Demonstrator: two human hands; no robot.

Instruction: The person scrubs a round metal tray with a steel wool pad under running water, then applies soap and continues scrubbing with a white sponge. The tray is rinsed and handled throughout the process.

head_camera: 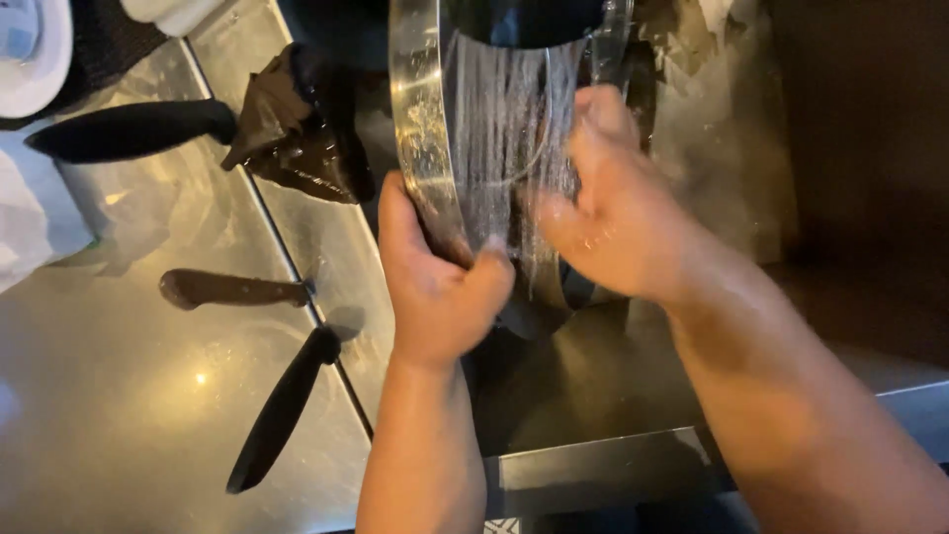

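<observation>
Left hand grips metal ring (lower rim); right hand inside.

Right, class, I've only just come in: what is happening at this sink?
A person holds a round metal ring mould under running water over a sink. The left hand grips its lower rim; the right hand rubs inside it. On the steel counter to the left lie three dark-handled tools and a wet brown cloth.
</observation>
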